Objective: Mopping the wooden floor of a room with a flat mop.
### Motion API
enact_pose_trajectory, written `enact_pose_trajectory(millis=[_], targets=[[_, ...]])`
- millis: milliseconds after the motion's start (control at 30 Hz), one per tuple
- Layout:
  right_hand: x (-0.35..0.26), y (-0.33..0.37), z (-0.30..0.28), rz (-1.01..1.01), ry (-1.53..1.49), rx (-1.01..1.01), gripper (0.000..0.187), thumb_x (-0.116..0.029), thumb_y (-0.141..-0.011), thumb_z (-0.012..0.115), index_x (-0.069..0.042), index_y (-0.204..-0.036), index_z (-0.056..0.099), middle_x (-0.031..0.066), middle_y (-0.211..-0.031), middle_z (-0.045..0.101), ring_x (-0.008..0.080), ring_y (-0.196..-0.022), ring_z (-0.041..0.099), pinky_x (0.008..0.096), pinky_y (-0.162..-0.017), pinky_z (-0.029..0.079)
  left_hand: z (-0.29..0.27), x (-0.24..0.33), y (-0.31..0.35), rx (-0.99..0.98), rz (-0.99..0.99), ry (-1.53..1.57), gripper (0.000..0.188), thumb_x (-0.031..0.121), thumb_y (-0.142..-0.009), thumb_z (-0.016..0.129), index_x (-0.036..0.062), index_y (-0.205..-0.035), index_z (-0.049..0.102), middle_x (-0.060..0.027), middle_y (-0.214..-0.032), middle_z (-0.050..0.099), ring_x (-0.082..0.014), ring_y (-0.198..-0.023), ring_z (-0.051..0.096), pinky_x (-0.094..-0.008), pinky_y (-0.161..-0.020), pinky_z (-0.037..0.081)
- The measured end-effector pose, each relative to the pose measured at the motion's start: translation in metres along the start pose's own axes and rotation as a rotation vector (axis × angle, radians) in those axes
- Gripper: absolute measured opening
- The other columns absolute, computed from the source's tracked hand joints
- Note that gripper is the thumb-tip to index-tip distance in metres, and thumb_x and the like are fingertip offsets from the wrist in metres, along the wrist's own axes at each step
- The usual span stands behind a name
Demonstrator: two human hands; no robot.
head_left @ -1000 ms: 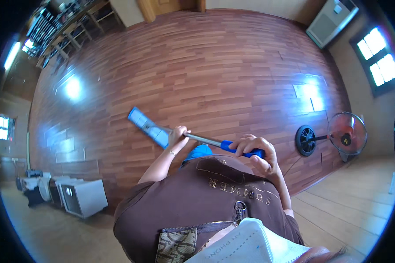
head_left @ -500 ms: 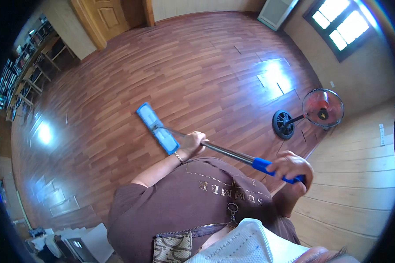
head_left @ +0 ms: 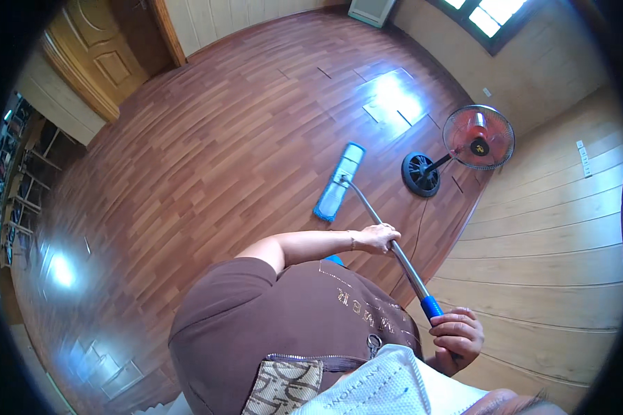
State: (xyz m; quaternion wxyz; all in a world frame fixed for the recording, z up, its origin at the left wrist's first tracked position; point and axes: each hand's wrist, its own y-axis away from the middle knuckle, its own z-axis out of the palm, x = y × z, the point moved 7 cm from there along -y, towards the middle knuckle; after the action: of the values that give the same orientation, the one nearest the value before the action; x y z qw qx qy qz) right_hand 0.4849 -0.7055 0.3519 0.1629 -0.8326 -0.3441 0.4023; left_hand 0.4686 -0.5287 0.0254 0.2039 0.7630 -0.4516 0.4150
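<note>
Left hand: is reaching across the front of the body and gripping the metal pole partway along its length, fingers wrapping round it.
Right hand: is gripping the blue handle at the pole's near end, fingers curling over it.
Mop: is slanting away from the right hand, through the left hand, to its flat head on the floor.
Mop head: is lying on the wood-plank floor, nearer the floor's right edge than its left; blue fringe is bordering a paler middle.
Clothing: the person is wearing a brown shirt with shiny lettering, and a white mask is showing below.
Fan: a standing fan is occupying the floor near its right edge, its round black base sitting just beyond the mop head; a thin cord is trailing from the base toward the person.
Right edge of floor: a pale panelled wall is rising there, bearing a white strip.
Far right corner: a pale cabinet is standing there; a bright window is opening in the adjoining wall.
Far left edge: a wooden door is adjoining the floor; cluttered shelving is lining the side, its contents too small to tell.
</note>
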Motion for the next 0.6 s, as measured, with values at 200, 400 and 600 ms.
enact_pose_trajectory(millis=[200, 400, 600], targets=[[0.048, 0.035, -0.029, 0.107, -0.086, 0.229, 0.034, -0.031, -0.084, 0.065, -0.009, -0.061, 0.054, 0.0048, -0.063, 0.062, 0.0226, -0.063, 0.067, 0.0364, -0.065, 0.049, 0.013, 0.012, -0.070, -0.138, 0.099, -0.180, 0.015, 0.019, -0.072, 0.066, 0.0163, -0.087, 0.064, -0.0073, -0.092, 0.063, -0.0287, -0.101, 0.060, -0.0455, -0.079, 0.048], [0.113, 0.027, -0.056, 0.120, -0.137, 0.411, 0.039, -0.036, -0.087, 0.063, -0.009, -0.061, 0.054, 0.0060, -0.062, 0.061, 0.0244, -0.063, 0.065, 0.0391, -0.068, 0.047, -0.012, -0.022, -0.122, -0.068, -0.004, -0.208, 0.016, 0.015, -0.074, 0.061, 0.0148, -0.089, 0.065, -0.0084, -0.093, 0.064, -0.0282, -0.103, 0.060, -0.0453, -0.081, 0.049], [0.181, -0.030, -0.033, 0.092, -0.192, 0.231, 0.031, -0.030, -0.082, 0.064, -0.006, -0.065, 0.055, 0.0085, -0.067, 0.062, 0.0276, -0.070, 0.065, 0.0430, -0.074, 0.047, -0.071, -0.107, -0.134, 0.124, -0.201, -0.209, 0.024, 0.018, -0.080, 0.062, 0.0201, -0.103, 0.068, -0.0088, -0.103, 0.065, -0.0290, -0.105, 0.062, -0.0446, -0.082, 0.052]])
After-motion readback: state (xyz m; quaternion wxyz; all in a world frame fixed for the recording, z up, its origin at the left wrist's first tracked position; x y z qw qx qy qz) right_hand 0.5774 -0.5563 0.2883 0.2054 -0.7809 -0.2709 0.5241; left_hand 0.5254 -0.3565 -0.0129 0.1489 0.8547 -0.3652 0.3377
